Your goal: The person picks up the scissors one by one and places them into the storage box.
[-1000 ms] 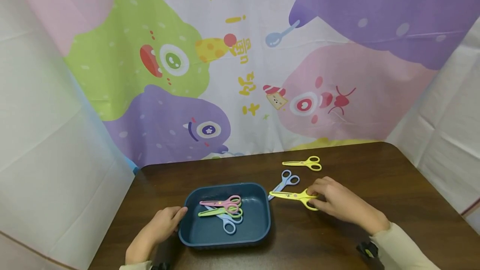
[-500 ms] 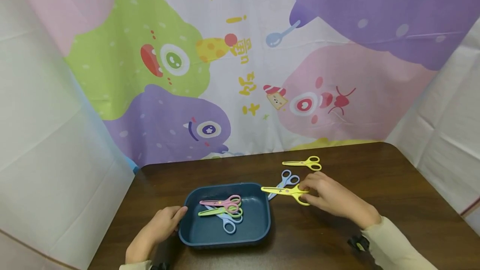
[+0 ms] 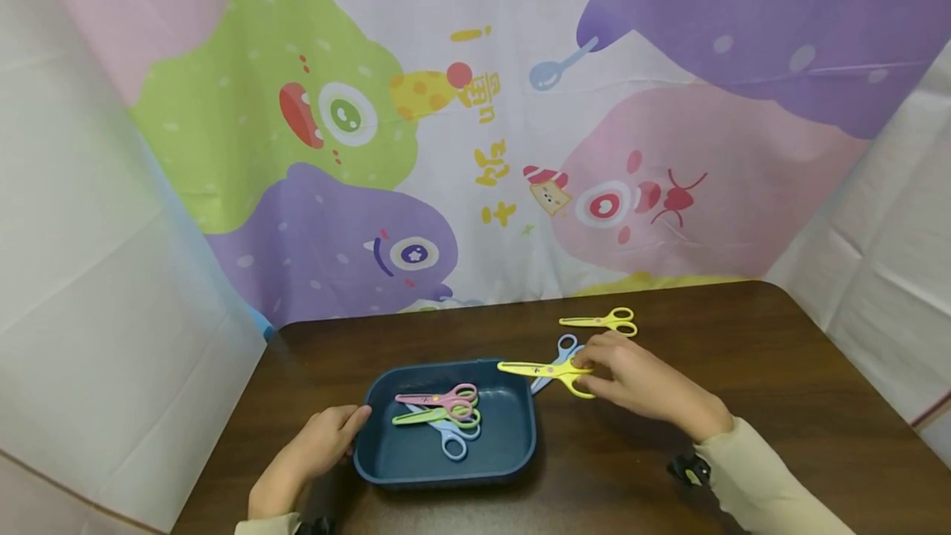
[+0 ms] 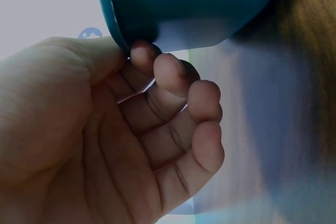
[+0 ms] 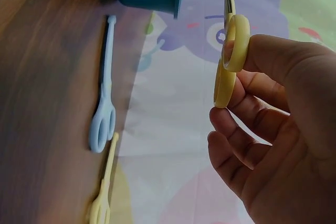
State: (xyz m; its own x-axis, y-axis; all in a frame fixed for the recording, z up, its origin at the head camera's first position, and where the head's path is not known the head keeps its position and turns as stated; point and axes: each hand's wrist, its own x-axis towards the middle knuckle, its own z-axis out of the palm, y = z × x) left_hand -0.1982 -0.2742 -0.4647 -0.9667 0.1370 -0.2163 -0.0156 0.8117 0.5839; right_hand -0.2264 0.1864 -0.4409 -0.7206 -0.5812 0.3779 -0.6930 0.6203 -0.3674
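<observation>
My right hand (image 3: 631, 374) pinches yellow scissors (image 3: 546, 370) by the handle loops, their blades pointing left over the right rim of a dark blue plastic basin (image 3: 490, 469). In the right wrist view the scissors (image 5: 231, 51) are raised off the table. At the basin's left side my left hand (image 3: 319, 444) grips the rim between thumb and index finger, the other fingers curling below in the left wrist view. Inside the basin lie pink scissors (image 3: 427, 400), green scissors (image 3: 416, 417) and light blue scissors (image 3: 451, 440), overlapping in a pile.
Blue scissors (image 3: 566, 345) lie on the brown table (image 3: 631, 477) right of the basin, partly covered by the held pair. Farther back is a second yellow pair (image 3: 594, 322). A cartoon-printed cloth (image 3: 505, 262) hangs behind the table, with white cloth on both sides.
My right hand has carried the yellow scissors left and slightly away from me, from beside the basin to where the blades overlap its rim. The left hand stays on the basin.
</observation>
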